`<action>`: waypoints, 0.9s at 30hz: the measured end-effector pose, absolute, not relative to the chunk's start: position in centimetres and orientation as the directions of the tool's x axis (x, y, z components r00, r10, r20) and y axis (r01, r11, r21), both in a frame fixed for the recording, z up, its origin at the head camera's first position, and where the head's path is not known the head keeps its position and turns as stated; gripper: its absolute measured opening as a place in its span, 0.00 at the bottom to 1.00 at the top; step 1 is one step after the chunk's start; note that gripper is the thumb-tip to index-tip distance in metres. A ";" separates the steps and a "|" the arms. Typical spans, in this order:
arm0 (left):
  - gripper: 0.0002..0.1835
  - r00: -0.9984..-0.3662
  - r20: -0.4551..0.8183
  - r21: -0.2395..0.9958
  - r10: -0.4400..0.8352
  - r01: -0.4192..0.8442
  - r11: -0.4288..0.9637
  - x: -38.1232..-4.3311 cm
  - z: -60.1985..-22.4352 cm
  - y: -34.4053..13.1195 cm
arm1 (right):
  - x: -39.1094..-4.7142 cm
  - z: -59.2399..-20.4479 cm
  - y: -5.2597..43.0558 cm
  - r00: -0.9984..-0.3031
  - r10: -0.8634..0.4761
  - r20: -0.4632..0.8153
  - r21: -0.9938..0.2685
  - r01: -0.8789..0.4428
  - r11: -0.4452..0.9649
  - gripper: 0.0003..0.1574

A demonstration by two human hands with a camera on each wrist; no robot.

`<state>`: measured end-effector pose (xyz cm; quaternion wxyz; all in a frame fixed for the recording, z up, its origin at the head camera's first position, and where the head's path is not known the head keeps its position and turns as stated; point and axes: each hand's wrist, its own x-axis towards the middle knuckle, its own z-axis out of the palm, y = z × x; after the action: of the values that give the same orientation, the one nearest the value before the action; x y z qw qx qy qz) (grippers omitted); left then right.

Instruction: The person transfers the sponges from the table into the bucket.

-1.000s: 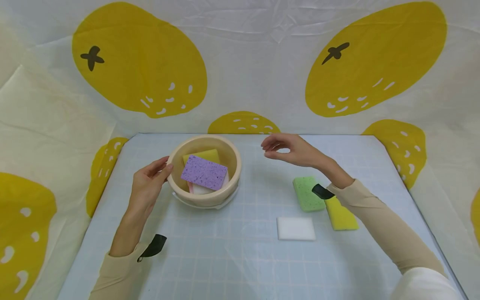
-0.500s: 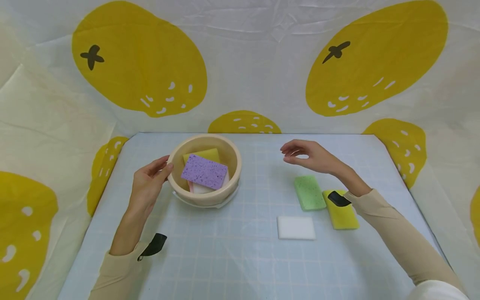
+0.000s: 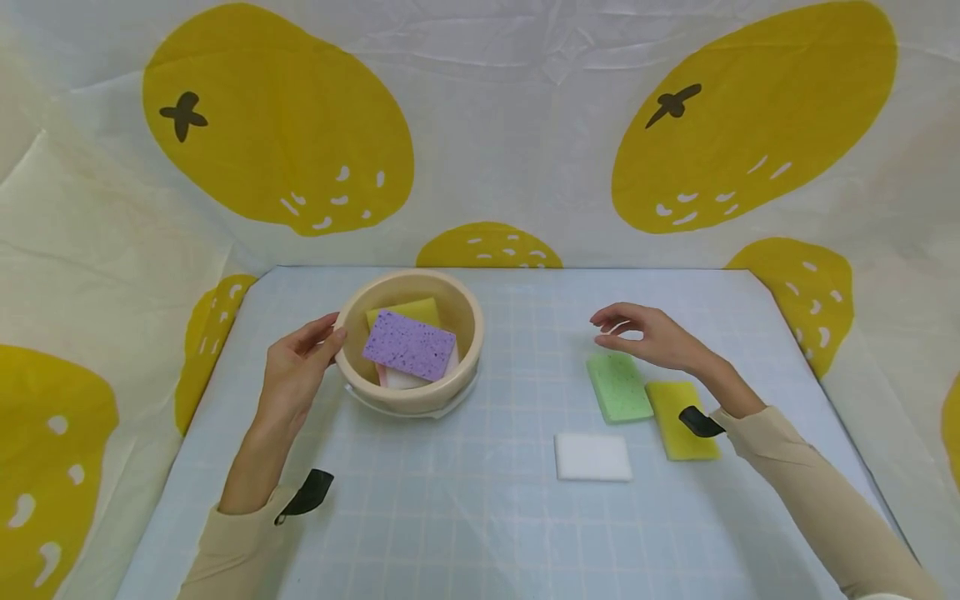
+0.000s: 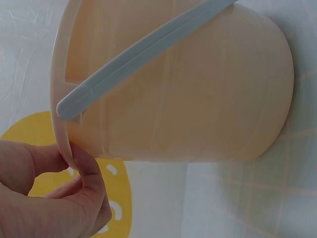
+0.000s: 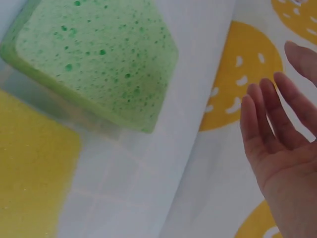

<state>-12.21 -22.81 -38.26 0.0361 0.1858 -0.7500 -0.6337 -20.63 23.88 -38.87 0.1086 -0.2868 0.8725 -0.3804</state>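
Note:
My left hand [image 3: 294,367] pinches the rim of a cream bucket [image 3: 471,367] between thumb and fingers; the left wrist view shows the bucket's side [image 4: 198,109] and its grey handle [image 4: 148,52] hanging down. Inside the bucket a purple sponge [image 3: 409,344] lies over a yellow sponge [image 3: 420,310] and a white-and-pink piece [image 3: 401,381]. My right hand [image 3: 651,335] is in the air just above the far end of a green sponge [image 3: 620,388], fingers loosely bent and holding nothing. In the right wrist view the palm [image 5: 287,173] is bare and apart from the green sponge [image 5: 104,59].
A yellow sponge [image 3: 681,425] lies right of the green one, partly behind the right wrist strap [image 3: 701,422]. Nearer me is a flat white sponge [image 3: 593,457]. The table [image 3: 420,517] has a pale blue checked cover, and a lemon-print cloth [image 3: 517,125] hangs behind it.
My right hand has moved right and toward me, from beside the bucket to above the green sponge. The left hand and the bucket have stayed in place.

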 end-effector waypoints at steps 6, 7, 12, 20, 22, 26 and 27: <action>0.28 -0.929 -0.180 0.960 -0.324 -0.237 0.147 -12.2 -38.3 -22.8 | -20.2 -40.6 25.3 -0.826 -0.564 0.018 -0.712 -0.406 0.572 0.22; 0.28 -0.929 -0.178 0.960 -0.323 -0.237 0.152 -12.2 -38.3 -22.9 | -20.3 -41.1 25.7 -0.826 -0.564 0.017 -0.711 -0.406 0.574 0.22; 0.28 -0.929 -0.180 0.962 -0.323 -0.235 0.142 -12.2 -38.4 -22.9 | -21.0 -44.1 27.7 -0.837 -0.547 0.000 -0.680 -0.401 0.614 0.26; 0.29 -0.924 -0.183 0.959 -0.335 -0.243 0.148 -12.3 -38.6 -22.8 | -20.9 -46.2 29.5 -0.848 -0.525 -0.073 -0.669 -0.349 0.657 0.31; 0.29 -0.923 -0.183 0.959 -0.337 -0.244 0.147 -12.3 -38.6 -22.8 | -20.7 -46.3 29.7 -0.844 -0.527 -0.098 -0.677 -0.332 0.657 0.32; 0.29 -0.925 -0.177 0.960 -0.337 -0.238 0.148 -12.3 -38.6 -22.8 | -20.4 -46.4 29.9 -0.833 -0.530 -0.155 -0.690 -0.293 0.662 0.36; 0.29 -0.925 -0.175 0.960 -0.337 -0.236 0.150 -12.3 -38.6 -22.8 | -20.4 -46.4 29.9 -0.832 -0.528 -0.172 -0.688 -0.283 0.669 0.37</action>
<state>-12.25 -22.85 -38.62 0.0403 0.1892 -0.7574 -0.6237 -20.40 29.89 -46.43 0.1815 -0.2264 0.8953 -0.3381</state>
